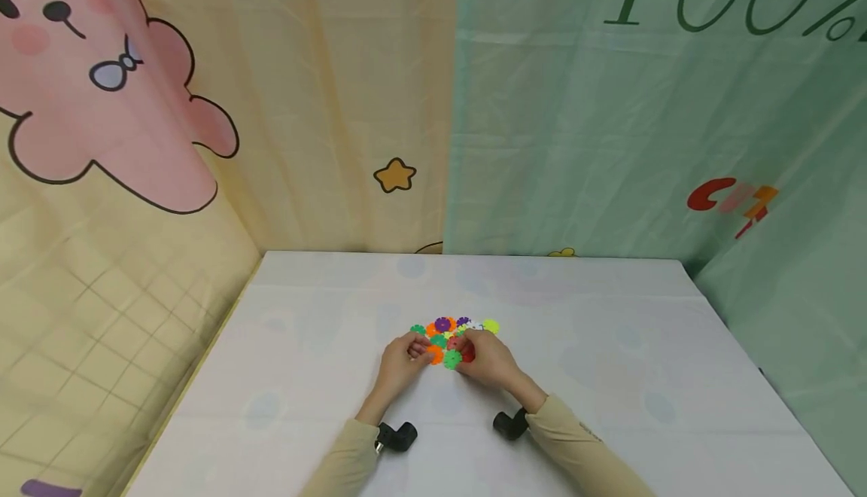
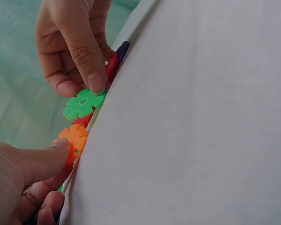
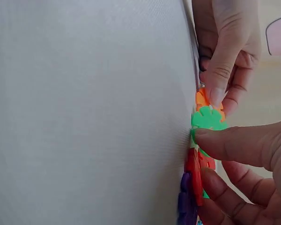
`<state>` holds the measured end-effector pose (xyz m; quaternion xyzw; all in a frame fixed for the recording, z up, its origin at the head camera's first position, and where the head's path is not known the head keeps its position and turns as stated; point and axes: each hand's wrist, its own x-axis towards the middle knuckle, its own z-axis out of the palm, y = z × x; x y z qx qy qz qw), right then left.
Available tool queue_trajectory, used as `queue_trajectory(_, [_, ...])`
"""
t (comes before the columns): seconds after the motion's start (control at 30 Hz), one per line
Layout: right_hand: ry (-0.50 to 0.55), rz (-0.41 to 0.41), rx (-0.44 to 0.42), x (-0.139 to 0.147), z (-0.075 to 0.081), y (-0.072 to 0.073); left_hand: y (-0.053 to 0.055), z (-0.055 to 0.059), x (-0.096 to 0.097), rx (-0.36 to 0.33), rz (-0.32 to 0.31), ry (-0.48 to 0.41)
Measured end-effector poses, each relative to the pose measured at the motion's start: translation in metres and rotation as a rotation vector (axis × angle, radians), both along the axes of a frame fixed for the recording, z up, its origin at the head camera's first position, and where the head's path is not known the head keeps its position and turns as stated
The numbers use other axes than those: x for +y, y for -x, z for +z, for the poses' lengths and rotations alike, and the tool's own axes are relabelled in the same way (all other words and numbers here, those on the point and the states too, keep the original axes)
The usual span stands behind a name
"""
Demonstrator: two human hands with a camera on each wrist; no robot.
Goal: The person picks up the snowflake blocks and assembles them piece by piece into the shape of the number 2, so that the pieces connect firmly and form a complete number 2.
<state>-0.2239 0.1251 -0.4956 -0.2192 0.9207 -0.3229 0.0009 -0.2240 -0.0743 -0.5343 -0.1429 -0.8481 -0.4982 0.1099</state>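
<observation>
an orange disc [image 2: 74, 140] and a green disc [image 2: 85, 104], notched like flowers, stood side by side between the hands, on the near side of a colourful cluster of discs [image 1: 442, 324]; whether their slots had locked could not be told. the left hand's [image 1: 403, 361] grip was pinched on the orange one, and the right hand's [image 1: 491, 358] grip was clamped, thumb foremost, on the green. the step in hand seemed to be fitting these two edge to edge. the next move, as judged, called for lining up notch with notch and pushing gently, both thumbs steady, lest a disc twist aside. a red disc [image 1: 468, 354] sat by the right fingers. beneath spread the pale counter [image 1: 576, 316], with patterned curtains [image 1: 339, 105] behind.
</observation>
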Motion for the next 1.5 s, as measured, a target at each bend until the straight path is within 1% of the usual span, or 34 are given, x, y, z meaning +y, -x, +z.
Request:
queue_trajectory(0.1, [0.006, -0.011, 0.020, 0.000, -0.001, -0.001, -0.002, -0.001, 0.000, 0.008, 0.008, 0.023])
queue_trajectory(0.2, [0.022, -0.013, 0.044, 0.002, -0.005, -0.001, -0.003, -0.001, 0.000, 0.026, 0.035, 0.039])
queue_trajectory(0.27, [0.064, -0.011, 0.049, 0.004, -0.007, -0.002, -0.002, 0.000, 0.000, 0.020, 0.059, 0.027])
queue_trajectory(0.33, [0.133, -0.021, 0.052, 0.007, -0.008, -0.002, -0.002, 0.003, 0.000, -0.011, 0.079, -0.009])
queue_trajectory(0.37, [0.176, -0.028, 0.045, 0.008, -0.008, -0.003, -0.002, 0.004, -0.001, -0.042, 0.082, -0.042])
queue_trajectory(0.47, [0.285, -0.065, 0.037, 0.013, -0.006, -0.005, -0.002, 0.013, -0.002, -0.199, 0.063, -0.218])
queue_trajectory(0.57, [0.363, -0.092, 0.032, 0.016, -0.001, -0.007, -0.005, 0.022, -0.003, -0.348, 0.036, -0.393])
queue_trajectory(0.6, [0.385, -0.098, 0.034, 0.016, 0.002, -0.008, -0.007, 0.025, -0.003, -0.390, 0.025, -0.435])
queue_trajectory(0.7, [0.458, -0.091, 0.049, 0.016, 0.011, -0.010, -0.011, 0.035, -0.001, -0.456, -0.011, -0.490])
queue_trajectory(0.77, [0.504, -0.074, 0.061, 0.016, 0.016, -0.012, -0.014, 0.041, 0.002, -0.477, -0.032, -0.509])
queue_trajectory(0.83, [0.541, -0.053, 0.072, 0.016, 0.021, -0.014, -0.017, 0.048, 0.005, -0.483, -0.044, -0.536])
queue_trajectory(0.97, [0.579, -0.021, 0.093, 0.014, 0.029, -0.018, -0.021, 0.057, 0.009, -0.474, -0.020, -0.611])
queue_trajectory(1.07, [0.577, -0.014, 0.118, 0.012, 0.035, -0.022, -0.023, 0.062, 0.012, -0.477, -0.007, -0.659])
queue_trajectory(1.3, [0.543, 0.001, 0.151, 0.006, 0.065, -0.040, -0.029, 0.068, 0.015, -0.507, -0.018, -0.721])
queue_trajectory(1.43, [0.524, -0.003, 0.181, 0.004, 0.070, -0.044, -0.031, 0.071, 0.015, -0.517, -0.021, -0.734])
queue_trajectory(1.5, [0.525, -0.001, 0.197, 0.004, 0.069, -0.045, -0.032, 0.071, 0.016, -0.525, -0.023, -0.742])
